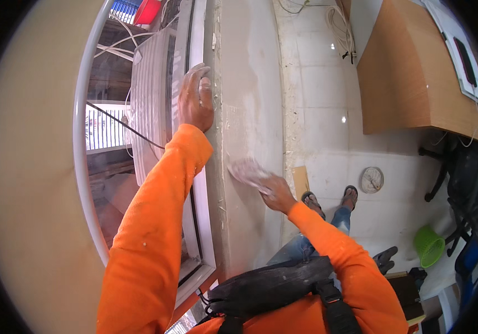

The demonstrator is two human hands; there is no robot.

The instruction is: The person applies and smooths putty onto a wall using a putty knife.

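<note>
My left hand, dusted with white powder, rests against the white window frame and holds nothing. Its thumb stands a little apart from the fingers. My right hand grips a pale, dusty pad or folded cloth; blur hides exactly which. The pad is at the smooth plastered wall strip beneath the window, which shows damp-looking darker patches and lighter ones. A rough, chipped edge runs between this strip and the frame.
Beyond the glass sits a ribbed white unit with cables. On the tiled floor lie plaster crumbs, a round dial and a flat board piece. A wooden desk, green basket and coiled cable are to the right.
</note>
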